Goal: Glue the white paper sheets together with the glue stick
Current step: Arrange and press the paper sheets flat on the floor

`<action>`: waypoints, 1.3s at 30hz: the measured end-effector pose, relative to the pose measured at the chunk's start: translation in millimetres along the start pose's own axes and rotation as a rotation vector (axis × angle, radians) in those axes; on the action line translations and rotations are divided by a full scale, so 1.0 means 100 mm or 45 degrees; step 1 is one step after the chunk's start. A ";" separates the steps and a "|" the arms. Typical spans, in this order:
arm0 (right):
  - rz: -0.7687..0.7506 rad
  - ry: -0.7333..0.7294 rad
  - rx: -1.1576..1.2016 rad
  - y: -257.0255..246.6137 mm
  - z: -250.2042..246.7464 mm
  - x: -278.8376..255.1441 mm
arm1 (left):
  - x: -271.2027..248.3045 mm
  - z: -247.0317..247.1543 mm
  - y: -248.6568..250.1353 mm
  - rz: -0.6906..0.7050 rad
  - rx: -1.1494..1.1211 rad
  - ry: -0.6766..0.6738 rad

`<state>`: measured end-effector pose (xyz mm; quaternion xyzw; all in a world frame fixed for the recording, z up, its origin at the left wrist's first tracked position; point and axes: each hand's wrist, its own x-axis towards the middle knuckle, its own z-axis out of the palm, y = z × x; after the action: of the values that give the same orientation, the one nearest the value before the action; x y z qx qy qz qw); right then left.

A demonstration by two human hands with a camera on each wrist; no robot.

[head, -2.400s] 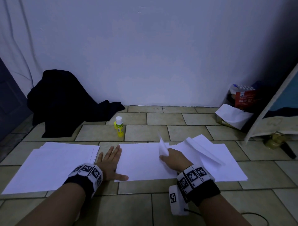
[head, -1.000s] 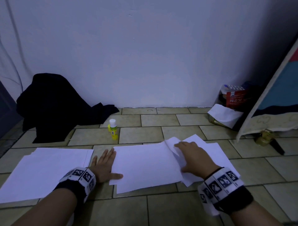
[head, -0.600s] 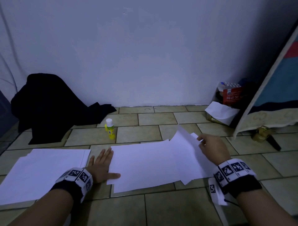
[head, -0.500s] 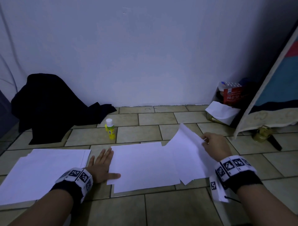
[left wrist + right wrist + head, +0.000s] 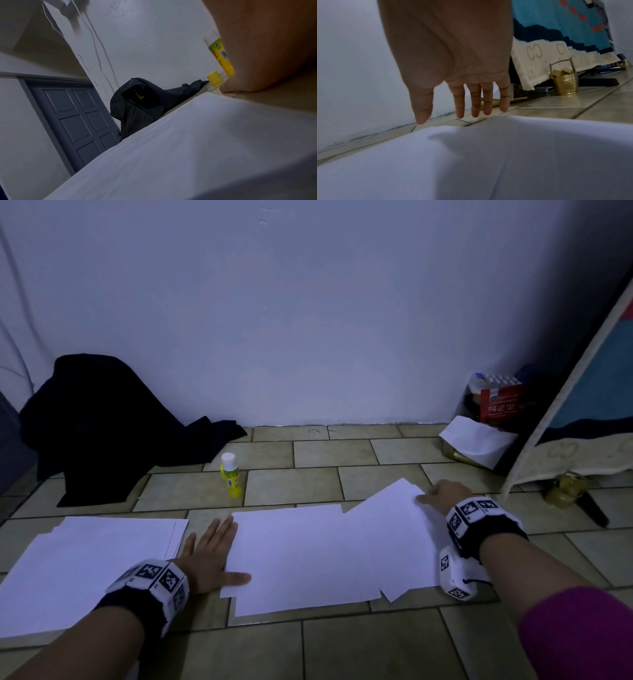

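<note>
White paper sheets (image 5: 308, 553) are spread overlapping on the tiles; the capped yellow glue stick (image 5: 231, 475) is stood upright behind.

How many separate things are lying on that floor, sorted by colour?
White: 3, the paper stack, the loose sheets, the crumpled paper
Yellow: 2, the glue stick, its cap
Black: 1, the cloth
Gold: 1, the bucket
Red: 1, the packet
Total: 8

Probably a room in a home. A tiled floor (image 5: 335, 453) meets a plain white wall (image 5: 308, 320); a grey panelled door (image 5: 73, 121), a dark garment (image 5: 99, 422) and a patterned rug (image 5: 556, 33) stand around
</note>
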<state>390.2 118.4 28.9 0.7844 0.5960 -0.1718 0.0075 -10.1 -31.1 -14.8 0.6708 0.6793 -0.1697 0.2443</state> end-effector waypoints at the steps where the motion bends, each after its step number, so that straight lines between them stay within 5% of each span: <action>1: 0.008 -0.016 0.011 -0.02 0.02 0.03 | 0.00 -0.01 0.00 0.000 0.005 -0.014; 11: 0.041 0.055 -0.091 -0.08 0.02 0.15 | -0.01 -0.04 0.02 0.008 0.004 -0.055; 23: 0.160 -0.029 -0.241 0.59 -0.08 0.06 | -0.05 -0.04 0.03 0.006 -0.014 -0.032; 39: 0.293 0.126 -0.034 0.58 0.08 0.05 | -0.04 -0.03 0.02 0.015 -0.012 -0.016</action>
<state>443.3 104.9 8.6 0.8549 0.5039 -0.1231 0.0081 -8.3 -33.1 -9.9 0.6726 0.6745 -0.1693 0.2530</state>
